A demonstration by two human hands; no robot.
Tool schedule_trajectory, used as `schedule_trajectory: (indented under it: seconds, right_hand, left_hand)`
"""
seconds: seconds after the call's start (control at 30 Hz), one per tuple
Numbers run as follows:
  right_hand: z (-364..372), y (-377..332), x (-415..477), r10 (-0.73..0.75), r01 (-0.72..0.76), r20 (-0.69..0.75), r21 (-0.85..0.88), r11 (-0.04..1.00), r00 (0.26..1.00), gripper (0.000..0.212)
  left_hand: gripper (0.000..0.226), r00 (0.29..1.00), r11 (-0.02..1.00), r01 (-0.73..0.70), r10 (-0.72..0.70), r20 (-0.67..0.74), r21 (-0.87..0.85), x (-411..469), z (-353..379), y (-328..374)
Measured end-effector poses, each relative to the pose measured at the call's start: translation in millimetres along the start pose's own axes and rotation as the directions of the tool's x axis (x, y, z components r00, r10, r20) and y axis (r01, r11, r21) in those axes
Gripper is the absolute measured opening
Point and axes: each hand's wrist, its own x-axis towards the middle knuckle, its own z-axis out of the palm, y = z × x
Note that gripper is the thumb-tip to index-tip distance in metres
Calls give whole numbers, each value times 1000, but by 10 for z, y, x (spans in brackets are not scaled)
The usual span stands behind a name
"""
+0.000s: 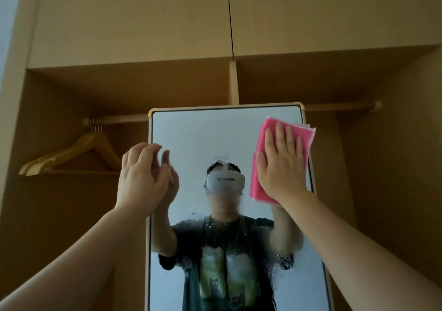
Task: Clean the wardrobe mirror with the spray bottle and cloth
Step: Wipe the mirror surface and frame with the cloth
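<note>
A tall mirror (203,131) with a gold frame stands in front of an open wooden wardrobe. Spray droplets and wet streaks cover its middle and lower glass. My right hand (281,164) presses a folded pink cloth (262,133) flat against the glass near the upper right corner, fingers straight. My left hand (143,176) is at the mirror's left edge, fingers loosely bent around the frame; whether it grips the frame I cannot tell. The spray bottle is not in view.
Several wooden hangers (71,155) hang from the rail (119,119) on the left behind the mirror. The rail continues on the right (339,107). Closed upper cupboard doors (143,19) are overhead. The mirror reflects a person wearing a headset.
</note>
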Motion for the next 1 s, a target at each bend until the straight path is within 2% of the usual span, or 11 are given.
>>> schedule_trajectory:
  seconds: [0.17,0.27,0.33,0.6,1.0]
  right_hand:
    - [-19,38,-9,-32,32,21,-24,999,999,66]
    - [-23,57,-28,-47,48,38,-29,998,998,65]
    - [-22,66,-43,-55,57,51,-28,998,997,64]
    - [32,190,53,-93,96,89,-28,995,992,64]
    - [196,350,469,-142,143,82,-2,990,986,66]
  left_hand:
    - [38,1000,999,-10,10,1,-51,-143,19,-240]
    - [38,995,981,99,-95,32,-167,-189,66,-349]
    - [37,988,971,151,-142,62,-185,-219,109,-403]
    - [38,976,927,218,-197,96,-305,-323,195,-405]
    - [42,964,922,253,-213,162,-294,-300,293,-468]
